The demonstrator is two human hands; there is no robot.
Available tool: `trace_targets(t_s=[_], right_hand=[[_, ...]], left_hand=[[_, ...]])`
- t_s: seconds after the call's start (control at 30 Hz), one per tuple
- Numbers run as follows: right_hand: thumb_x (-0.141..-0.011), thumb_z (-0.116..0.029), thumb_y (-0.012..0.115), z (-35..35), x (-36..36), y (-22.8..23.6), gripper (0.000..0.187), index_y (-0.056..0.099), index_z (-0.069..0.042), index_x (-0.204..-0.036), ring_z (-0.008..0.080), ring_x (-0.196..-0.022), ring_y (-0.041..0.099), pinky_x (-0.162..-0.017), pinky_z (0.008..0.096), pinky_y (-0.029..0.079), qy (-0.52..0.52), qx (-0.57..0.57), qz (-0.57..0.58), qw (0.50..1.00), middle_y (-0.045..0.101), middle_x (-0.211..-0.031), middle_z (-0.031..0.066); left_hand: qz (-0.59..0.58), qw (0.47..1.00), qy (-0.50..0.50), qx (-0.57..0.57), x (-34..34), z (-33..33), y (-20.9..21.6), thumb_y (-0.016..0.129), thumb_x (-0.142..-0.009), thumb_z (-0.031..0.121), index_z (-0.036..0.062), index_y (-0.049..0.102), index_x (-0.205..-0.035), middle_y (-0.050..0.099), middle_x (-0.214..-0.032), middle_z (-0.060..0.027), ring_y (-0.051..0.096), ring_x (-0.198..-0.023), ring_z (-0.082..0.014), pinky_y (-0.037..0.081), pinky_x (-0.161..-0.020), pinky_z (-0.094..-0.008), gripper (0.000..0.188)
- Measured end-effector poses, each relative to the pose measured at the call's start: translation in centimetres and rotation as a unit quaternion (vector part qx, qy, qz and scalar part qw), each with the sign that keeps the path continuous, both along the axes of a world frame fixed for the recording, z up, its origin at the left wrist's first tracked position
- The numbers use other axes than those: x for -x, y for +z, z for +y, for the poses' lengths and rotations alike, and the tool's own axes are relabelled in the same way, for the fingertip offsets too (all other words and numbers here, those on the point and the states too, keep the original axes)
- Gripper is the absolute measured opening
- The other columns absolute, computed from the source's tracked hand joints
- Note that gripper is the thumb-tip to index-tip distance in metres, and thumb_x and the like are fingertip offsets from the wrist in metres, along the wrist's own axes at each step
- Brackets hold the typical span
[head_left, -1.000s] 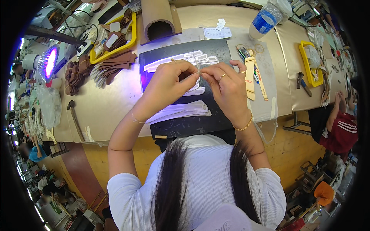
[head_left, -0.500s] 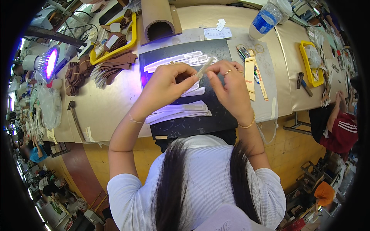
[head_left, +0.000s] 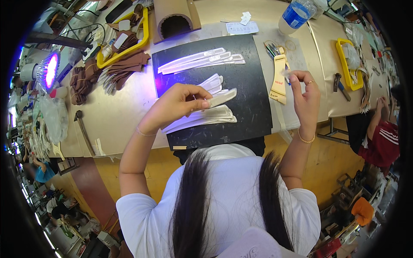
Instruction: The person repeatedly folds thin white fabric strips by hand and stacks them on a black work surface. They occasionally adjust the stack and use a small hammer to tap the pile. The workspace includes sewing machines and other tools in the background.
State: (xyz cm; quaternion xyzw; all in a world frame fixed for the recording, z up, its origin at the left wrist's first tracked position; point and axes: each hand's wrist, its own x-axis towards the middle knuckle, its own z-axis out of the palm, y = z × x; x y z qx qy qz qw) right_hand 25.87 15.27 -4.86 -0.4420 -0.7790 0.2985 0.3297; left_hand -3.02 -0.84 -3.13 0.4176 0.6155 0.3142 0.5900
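Note:
My left hand (head_left: pixel 180 101) pinches one end of a pale, narrow strip (head_left: pixel 223 98) between thumb and fingers, low over the black board (head_left: pixel 251 81). Raised past the board's right edge, my right hand (head_left: pixel 307 96) has thumb and forefinger together on a small translucent scrap (head_left: pixel 285 73), too blurred to name exactly. A fan of white strips (head_left: pixel 198 62) lies on the far part of the board. Another stack of strips (head_left: pixel 204 117) rests near its front. Between them, a few more strips (head_left: pixel 212 82) are partly hidden by my left hand.
Below my right hand's scrap lie a cream card tool (head_left: pixel 278 79) and pens (head_left: pixel 271 49). A bottle (head_left: pixel 294 18) stands far right; a cardboard tube (head_left: pixel 176 15) stands behind the board. Brown strips (head_left: pixel 129 64), a yellow tray (head_left: pixel 145 36), a lit lamp (head_left: pixel 50 71) and a hammer (head_left: pixel 84 131) are left.
My hands have parted: the right moved right with a small translucent scrap, while the left lowered toward the board with the strip. The board appears slightly shifted and turned in view.

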Motion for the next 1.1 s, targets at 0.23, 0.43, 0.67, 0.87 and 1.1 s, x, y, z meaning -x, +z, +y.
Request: trace_targets(t_s=[0.23, 0.43, 0.67, 0.87, 1.1], right_hand=[[-0.093, -0.011, 0.063, -1.0, -5.2, -1.0, 0.015, 0.064, 0.003, -0.093, 0.0202, -0.079, 0.062, -0.077, 0.031, 0.048, -0.066, 0.068, -0.056, 0.994, 0.068, -0.087, 0.0104], [-0.09, -0.019, 0.063, -1.3, -12.1, -1.0, 0.02, 0.068, 0.0, -0.093, 0.029, -0.081, 0.067, -0.074, 0.0368, 0.051, -0.083, 0.159, -0.373, 0.911, 0.069, -0.087, 0.0171], [-0.081, -0.014, 0.063, -2.4, -20.5, -13.1, 0.019, 0.071, 0.002, -0.074, 0.0322, -0.073, 0.07, -0.069, 0.0398, 0.055, -0.131, 0.238, -0.485, 0.832, 0.069, -0.073, 0.0189], [-0.087, -0.027, 0.063, -5.1, -21.8, -16.9, 0.03, 0.068, -0.004, -0.106, 0.0399, -0.101, 0.065, -0.086, 0.047, 0.053, -0.208, 0.069, -0.464, 0.858, 0.068, -0.11, 0.0205], [-0.084, -0.04, 0.071, -4.7, -20.9, -15.0, 0.045, 0.064, -0.008, -0.114, 0.0371, -0.097, 0.066, -0.088, 0.046, 0.051, -0.185, 0.184, -0.532, 0.805, 0.068, -0.112, 0.0178]], left_hand=[[0.221, 0.964, -0.009, -0.15, 2.2, -0.2, -4.4, 0.071, -0.087, 0.02, 0.0038, 0.074, -0.1, 0.064, -0.079, -0.009, 0.057, -0.067, -0.0177, 0.046, -0.063, -0.031, 0.021], [0.346, 0.928, 0.018, -0.135, 2.1, 0.8, -4.5, 0.074, -0.084, 0.022, 0.0049, 0.073, -0.097, 0.062, -0.091, -0.0119, 0.061, -0.085, -0.027, 0.048, -0.078, -0.0374, 0.022], [0.376, 0.899, 0.056, -0.22, 3.4, 6.0, -7.6, 0.072, -0.086, 0.025, 0.0043, 0.072, -0.1, 0.062, -0.097, -0.0142, 0.06, -0.097, -0.0313, 0.047, -0.087, -0.0391, 0.025], [0.406, 0.889, 0.009, -0.209, 2.7, 8.2, -7.6, 0.074, -0.083, 0.02, 0.0029, 0.07, -0.1, 0.064, -0.096, -0.0139, 0.061, -0.096, -0.0305, 0.048, -0.085, -0.0397, 0.024], [0.373, 0.905, 0.018, -0.203, 2.6, 8.3, -7.6, 0.075, -0.083, 0.016, 0.0027, 0.07, -0.102, 0.069, -0.089, -0.0112, 0.065, -0.082, -0.0231, 0.051, -0.078, -0.0338, 0.023]])
